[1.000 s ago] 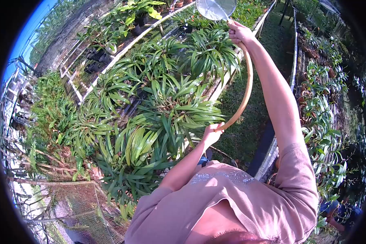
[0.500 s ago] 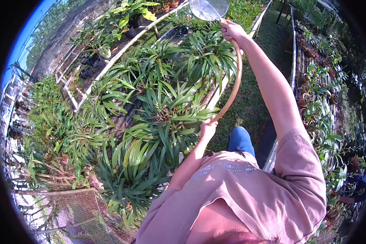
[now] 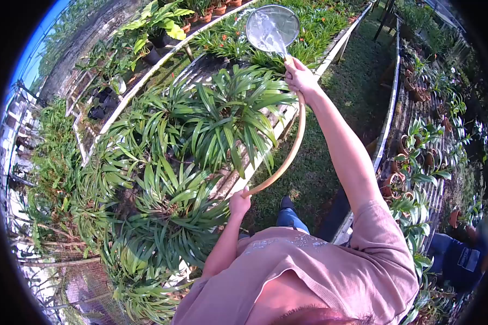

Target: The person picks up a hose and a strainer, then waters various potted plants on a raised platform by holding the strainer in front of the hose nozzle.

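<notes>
A tan hose [image 3: 283, 169] bends in an arc between my two hands. Stretched out ahead, my right hand [image 3: 300, 79] is closed around its upper end. Just beyond those fingers, a white streak spreads into a round, see-through grey disc with a dark rim [image 3: 294, 33], which overlaps low green plants with red flowers. Lower down, nearer my body, my left hand [image 3: 239, 203] grips the hose beside long-leaved plants. These strap-leaved green plants [image 3: 230, 111] crowd the bench to the left of both hands.
A grass path [image 3: 336, 108] runs between the plant bench's pale edge [image 3: 287, 122] and a right-hand bench of potted plants [image 3: 417, 146]. Someone in dark blue clothing [image 3: 458, 262] is at the lower right. Terracotta pots [image 3: 205, 17] line the back left; netting [image 3: 87, 281] hangs lower left.
The view has shifted along the bench, with a foot now showing on the path. Both hands appear lower and farther left, still on the hose; more of the round disc shows.
</notes>
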Demonstrator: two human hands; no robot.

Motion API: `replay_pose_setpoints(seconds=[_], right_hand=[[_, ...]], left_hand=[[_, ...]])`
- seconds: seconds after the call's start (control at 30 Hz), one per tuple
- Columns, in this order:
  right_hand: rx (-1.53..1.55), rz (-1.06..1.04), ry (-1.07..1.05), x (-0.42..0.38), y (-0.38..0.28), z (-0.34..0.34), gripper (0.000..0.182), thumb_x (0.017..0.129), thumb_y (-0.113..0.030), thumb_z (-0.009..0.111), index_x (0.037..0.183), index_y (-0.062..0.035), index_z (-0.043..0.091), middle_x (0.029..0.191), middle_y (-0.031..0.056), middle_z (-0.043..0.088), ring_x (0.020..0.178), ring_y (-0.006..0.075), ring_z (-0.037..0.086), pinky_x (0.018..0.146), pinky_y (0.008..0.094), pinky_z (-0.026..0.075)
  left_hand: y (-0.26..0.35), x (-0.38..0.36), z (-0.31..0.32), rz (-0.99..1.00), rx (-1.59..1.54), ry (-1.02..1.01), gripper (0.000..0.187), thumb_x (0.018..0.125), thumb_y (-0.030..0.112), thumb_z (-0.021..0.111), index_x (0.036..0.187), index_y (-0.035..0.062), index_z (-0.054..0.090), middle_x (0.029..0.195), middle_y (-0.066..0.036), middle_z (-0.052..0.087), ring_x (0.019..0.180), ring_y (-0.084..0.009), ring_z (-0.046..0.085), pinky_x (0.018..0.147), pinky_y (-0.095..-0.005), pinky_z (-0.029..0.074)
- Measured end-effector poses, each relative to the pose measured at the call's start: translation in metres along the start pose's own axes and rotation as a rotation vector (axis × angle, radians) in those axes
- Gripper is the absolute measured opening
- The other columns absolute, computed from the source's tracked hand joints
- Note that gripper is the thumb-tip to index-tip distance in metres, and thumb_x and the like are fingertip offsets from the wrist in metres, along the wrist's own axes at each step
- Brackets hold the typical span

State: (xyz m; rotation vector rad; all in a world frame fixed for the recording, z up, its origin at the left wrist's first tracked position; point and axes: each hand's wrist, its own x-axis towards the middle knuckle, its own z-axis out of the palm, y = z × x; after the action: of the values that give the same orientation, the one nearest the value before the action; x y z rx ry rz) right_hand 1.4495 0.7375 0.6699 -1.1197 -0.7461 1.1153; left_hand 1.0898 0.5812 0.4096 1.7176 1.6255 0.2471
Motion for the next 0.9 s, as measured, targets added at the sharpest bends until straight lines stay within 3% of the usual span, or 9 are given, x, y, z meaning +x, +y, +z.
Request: replay_pose_setpoints(seconds=[0.17, 0.2, 0.23, 0.5, 0.63, 0.67, 0.7, 0.77, 0.9], right_hand=[[0.01, -0.021, -0.025, 0.051, -0.01, -0.056, 0.019, 0.1, -0.02, 0.053, 0.118, -0.0145, 0.049, 0.066, -0.0054, 0.042, 0.048, 0.0036, 0.037, 0.04, 0.0201, 0.03], [-0.001, -0.037, -0.015, 0.059, -0.013, -0.063, 0.02, 0.1, -0.02, 0.053, 0.118, -0.0143, 0.048, 0.066, -0.0052, 0.042, 0.048, 0.0038, 0.037, 0.04, 0.0203, 0.031], [-0.013, -0.052, -0.003, 0.067, -0.016, -0.07, 0.02, 0.1, -0.02, 0.053, 0.118, -0.0141, 0.048, 0.067, -0.0051, 0.043, 0.048, 0.0039, 0.038, 0.04, 0.0206, 0.031], [-0.083, -0.15, 0.07, 0.113, -0.059, -0.108, 0.019, 0.1, -0.021, 0.054, 0.115, -0.0114, 0.048, 0.068, -0.0042, 0.045, 0.051, 0.0043, 0.04, 0.043, 0.0206, 0.034], [-0.124, -0.17, 0.075, 0.127, -0.074, -0.118, 0.02, 0.1, -0.021, 0.054, 0.115, -0.0092, 0.05, 0.071, -0.0037, 0.046, 0.052, 0.0037, 0.04, 0.043, 0.0203, 0.035], [-0.135, -0.179, 0.065, 0.133, -0.078, -0.123, 0.018, 0.1, -0.021, 0.053, 0.113, -0.0086, 0.051, 0.072, -0.0041, 0.046, 0.052, 0.0032, 0.039, 0.044, 0.0203, 0.035], [-0.155, -0.183, 0.058, 0.133, -0.086, -0.126, 0.019, 0.1, -0.021, 0.053, 0.114, -0.0086, 0.051, 0.072, -0.0038, 0.045, 0.053, 0.0032, 0.039, 0.043, 0.0195, 0.034], [-0.196, -0.199, 0.038, 0.138, -0.103, -0.134, 0.02, 0.1, -0.02, 0.052, 0.117, -0.0087, 0.051, 0.073, -0.0032, 0.044, 0.054, 0.0031, 0.039, 0.042, 0.0181, 0.033], [-0.17, -0.196, 0.084, 0.176, -0.124, -0.159, 0.022, 0.1, -0.02, 0.053, 0.12, -0.0097, 0.05, 0.074, -0.0025, 0.044, 0.054, 0.003, 0.038, 0.042, 0.0175, 0.033]], left_hand=[[0.045, 0.053, 0.044, -0.007, -0.003, 0.081, 0.043, 0.099, 0.038, 0.048, 0.088, 0.0029, 0.069, 0.077, -0.024, 0.064, 0.08, -0.0451, 0.061, 0.069, -0.0497, 0.047], [0.051, 0.062, 0.048, 0.068, -0.008, 0.124, 0.04, 0.099, 0.036, 0.048, 0.089, 0.002, 0.068, 0.078, -0.025, 0.064, 0.081, -0.0458, 0.061, 0.07, -0.0499, 0.046], [0.059, 0.071, 0.053, -0.044, -0.017, 0.098, 0.038, 0.099, 0.033, 0.049, 0.09, 0.0024, 0.068, 0.079, -0.024, 0.065, 0.082, -0.0452, 0.062, 0.071, -0.0502, 0.047], [0.091, 0.117, 0.072, -0.127, 0.029, 0.132, 0.027, 0.081, 0.023, 0.061, 0.096, 0.003, 0.072, 0.084, -0.025, 0.068, 0.088, -0.0395, 0.067, 0.077, -0.0473, 0.051], [0.114, 0.137, 0.083, -0.007, 0.129, 0.104, 0.03, 0.083, 0.028, 0.063, 0.097, 0.002, 0.07, 0.088, -0.024, 0.068, 0.088, -0.0387, 0.067, 0.075, -0.0461, 0.051], [0.124, 0.142, 0.087, -0.041, 0.087, 0.018, 0.034, 0.085, 0.032, 0.063, 0.099, 0.0015, 0.068, 0.091, -0.024, 0.068, 0.089, -0.0384, 0.067, 0.076, -0.0458, 0.051], [0.13, 0.145, 0.095, 0.2, 0.064, 0.159, 0.033, 0.089, 0.035, 0.059, 0.087, 0.0038, 0.07, 0.081, -0.021, 0.069, 0.078, -0.0402, 0.067, 0.069, -0.0489, 0.052], [0.146, 0.161, 0.11, 0.106, 0.034, 0.027, 0.034, 0.088, 0.037, 0.061, 0.087, 0.004, 0.07, 0.082, -0.021, 0.069, 0.08, -0.0389, 0.068, 0.07, -0.0483, 0.052], [0.182, 0.202, 0.146, 0.065, -0.044, 0.085, 0.043, 0.087, 0.045, 0.061, 0.086, 0.0032, 0.069, 0.081, -0.021, 0.069, 0.082, -0.0397, 0.068, 0.07, -0.0478, 0.053]])
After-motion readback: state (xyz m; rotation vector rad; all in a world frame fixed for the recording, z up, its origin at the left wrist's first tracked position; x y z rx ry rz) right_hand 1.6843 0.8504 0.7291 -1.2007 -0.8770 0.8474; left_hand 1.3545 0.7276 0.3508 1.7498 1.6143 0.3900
